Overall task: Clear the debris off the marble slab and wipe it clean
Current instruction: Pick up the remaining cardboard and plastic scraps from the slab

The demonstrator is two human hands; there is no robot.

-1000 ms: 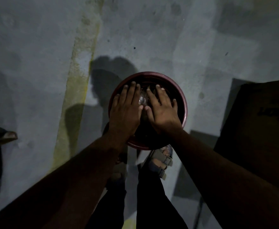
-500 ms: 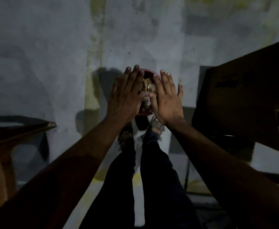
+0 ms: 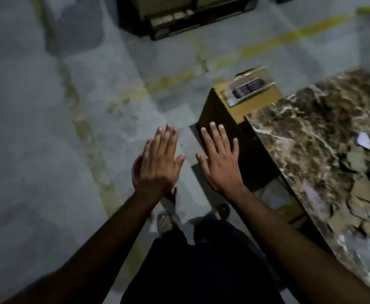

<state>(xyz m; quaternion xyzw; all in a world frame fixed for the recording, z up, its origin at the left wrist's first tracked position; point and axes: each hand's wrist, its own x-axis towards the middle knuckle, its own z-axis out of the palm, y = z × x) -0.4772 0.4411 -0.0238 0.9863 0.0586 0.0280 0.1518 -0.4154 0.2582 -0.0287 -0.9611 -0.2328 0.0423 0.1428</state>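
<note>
1. Nearest to us, we are seeing dark trousers and sandalled feet (image 3: 165, 222) standing on the grey concrete floor (image 3: 37, 150), with both forearms reaching forward.
2. Our left hand (image 3: 160, 159) is hovering flat, fingers (image 3: 168, 134) straight and released, grasping nothing; a red bowl (image 3: 136, 170) is peeking out from under it on the floor.
3. Our right hand (image 3: 221, 161) is likewise spread with its fingers (image 3: 212, 132) released and empty, just beside the left, in front of a wooden stand (image 3: 214, 110).
4. To our right, the marble slab (image 3: 311, 132) is lying flat as a counter, its long axis running from near-right away toward the upper right, its near corner pointing toward the wooden stand.
5. Debris (image 3: 363, 189), flat broken-looking pieces, is littering the slab, with a pale scrap (image 3: 364, 140) further along.
6. We are judging the step in hand to be turning back to the slab for more debris; doing it well means scooping with both hands cupped together, sweeping pieces toward the near edge and carrying them low to the bowl.
7. Farther off, yellow floor lines (image 3: 267, 42) and a dark pallet-like stack (image 3: 179, 16) are showing, blurred.
</note>
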